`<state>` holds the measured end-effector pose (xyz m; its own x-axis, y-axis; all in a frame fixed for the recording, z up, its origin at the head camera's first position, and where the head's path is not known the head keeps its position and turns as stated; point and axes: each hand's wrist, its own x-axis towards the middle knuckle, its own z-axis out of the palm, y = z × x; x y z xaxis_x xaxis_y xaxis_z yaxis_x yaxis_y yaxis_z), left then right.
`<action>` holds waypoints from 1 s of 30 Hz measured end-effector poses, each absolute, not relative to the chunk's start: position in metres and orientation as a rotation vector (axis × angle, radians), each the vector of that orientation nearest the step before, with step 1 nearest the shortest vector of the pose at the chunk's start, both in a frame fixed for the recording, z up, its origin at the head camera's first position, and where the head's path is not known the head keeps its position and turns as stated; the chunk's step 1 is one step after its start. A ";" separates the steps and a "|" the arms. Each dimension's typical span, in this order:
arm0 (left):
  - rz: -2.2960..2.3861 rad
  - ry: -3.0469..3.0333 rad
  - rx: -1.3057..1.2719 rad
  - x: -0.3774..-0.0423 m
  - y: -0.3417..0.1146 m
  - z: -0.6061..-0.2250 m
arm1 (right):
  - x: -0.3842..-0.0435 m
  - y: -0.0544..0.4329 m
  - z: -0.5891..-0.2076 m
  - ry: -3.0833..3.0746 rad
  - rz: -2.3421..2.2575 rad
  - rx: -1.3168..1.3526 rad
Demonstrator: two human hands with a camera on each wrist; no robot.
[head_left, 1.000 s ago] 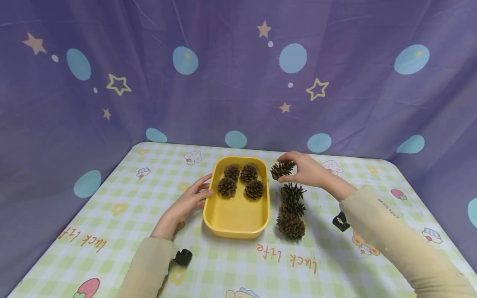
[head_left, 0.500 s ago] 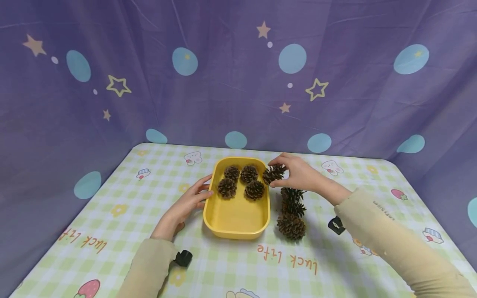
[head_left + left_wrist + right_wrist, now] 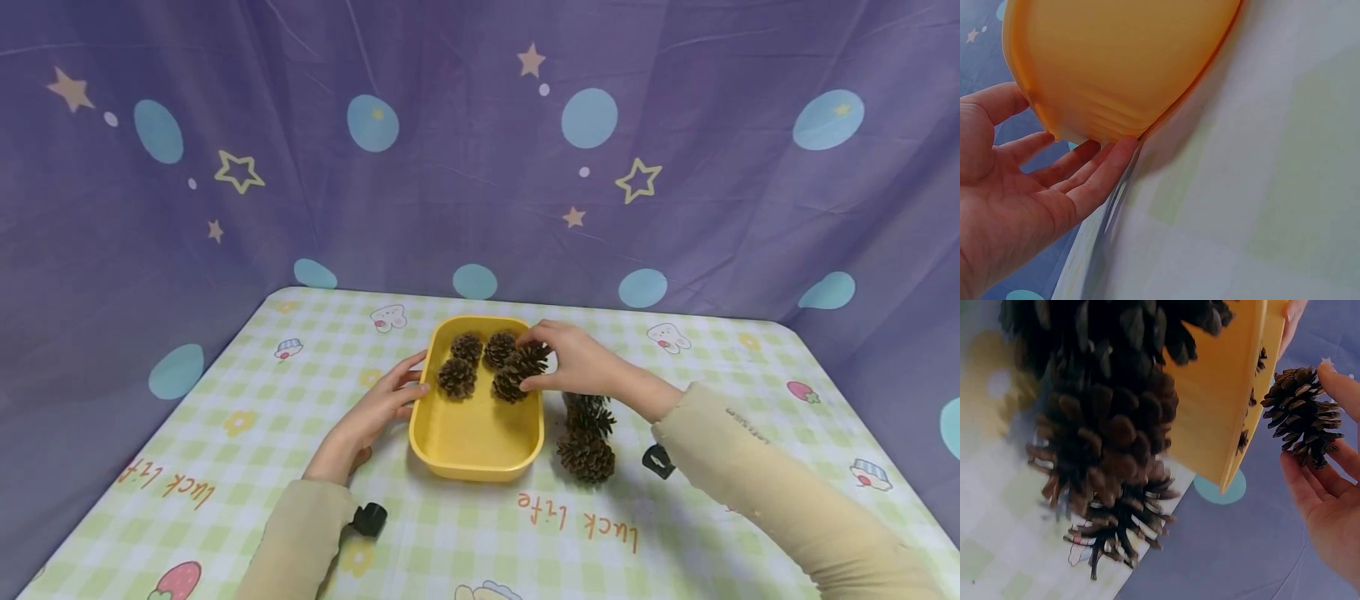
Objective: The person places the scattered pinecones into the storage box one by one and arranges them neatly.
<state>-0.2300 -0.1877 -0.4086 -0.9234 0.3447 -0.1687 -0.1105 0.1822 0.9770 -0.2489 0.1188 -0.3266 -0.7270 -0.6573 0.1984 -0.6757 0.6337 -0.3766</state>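
A yellow plastic bin (image 3: pixel 476 437) stands mid-table with several pine cones (image 3: pixel 457 378) grouped in its far half. My left hand (image 3: pixel 371 414) rests its extended fingers against the bin's left side, the thumb at the rim; the left wrist view has the fingertips (image 3: pixel 1125 145) on the outer wall. With thumb and fingers my right hand (image 3: pixel 579 360) pinches another pine cone (image 3: pixel 1304 415) over the bin's far right part. That cone overlaps the cones inside in the head view. More pine cones (image 3: pixel 587 454) lie in a row right of the bin, the far end partly hidden by the right hand.
A checked cloth with printed figures covers the table (image 3: pixel 247 467). Behind it hangs a purple curtain (image 3: pixel 480 233) with stars and ovals. Black wrist straps (image 3: pixel 370 519) show at both sleeves. The row of cones stands close beside the bin's right wall.
My right hand has carried its pine cone leftward from beyond the row, across the bin's right rim and over the inside. The left hand and bin have stayed in place.
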 end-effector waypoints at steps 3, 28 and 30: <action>1.792 2.115 0.233 -0.229 -0.188 -0.408 | -0.246 0.112 -0.328 -2.804 0.675 1.163; 1.790 2.134 0.241 -0.230 -0.187 -0.409 | -0.237 0.048 -0.342 -2.866 0.480 1.354; 1.785 2.134 0.242 -0.230 -0.188 -0.409 | -0.238 0.043 -0.344 -2.876 0.444 1.363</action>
<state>-0.2296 -0.1876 -0.4089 -0.9254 0.3466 -0.1536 -0.0899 0.1928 0.9771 -0.2376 0.0435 -0.3445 -0.6380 -0.7682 0.0527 -0.7483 0.6024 -0.2777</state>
